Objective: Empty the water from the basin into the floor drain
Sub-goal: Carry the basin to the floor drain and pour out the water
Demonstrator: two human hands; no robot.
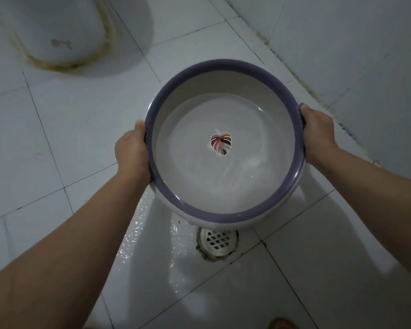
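A round white basin (223,72) with a purple rim and a leaf picture on its bottom is held above the tiled floor. Clear water lies in it, pooled toward the near side. My left hand (132,151) grips the rim on the left and my right hand (318,131) grips it on the right. Just below the basin's near edge is the floor drain (220,242), a round white grate partly hidden by the basin. The tile to the left of the drain is wet and glistening.
A white toilet base (57,29) with a stained seal stands at the upper left. A tiled wall (354,55) runs diagonally along the right. White floor tiles (33,143) spread to the left. A brown object (282,324) shows at the bottom edge.
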